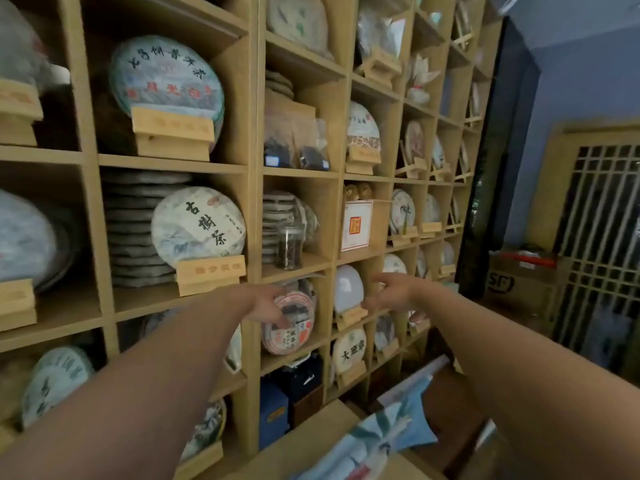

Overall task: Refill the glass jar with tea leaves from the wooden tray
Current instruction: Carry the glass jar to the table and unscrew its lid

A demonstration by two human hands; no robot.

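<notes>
Your left hand (268, 303) was empty, fingers loosely extended, held out mid-frame in front of a pink-wrapped tea cake (289, 327) in the cubby below the jar; contact with the wrapper couldn't be told through the motion blur. Your right hand (389, 292) was also empty, fingers relaxed and slightly spread, just right of centre, in front of the cubby with a plain white disc (349, 289) on a small wooden stand. Both forearms ran in from the bottom corners of the frame and the hands were near each other but apart. The glass jar (290, 244) stood upright just above and between your hands, centre of frame, near the front edge of its shelf cubby, lid on, partly filled with dark tea leaves, with a stack of wrapped cakes behind it. Neither hand touched it. To the left of it, a large white cake with black characters (199, 225) leaned on a wooden stand. The wooden shelving (254, 140) filled most of the frame. A cardboard box (519, 285) sat at the right edge, and blue-and-white cloth (384, 441) lay at the bottom centre.
</notes>
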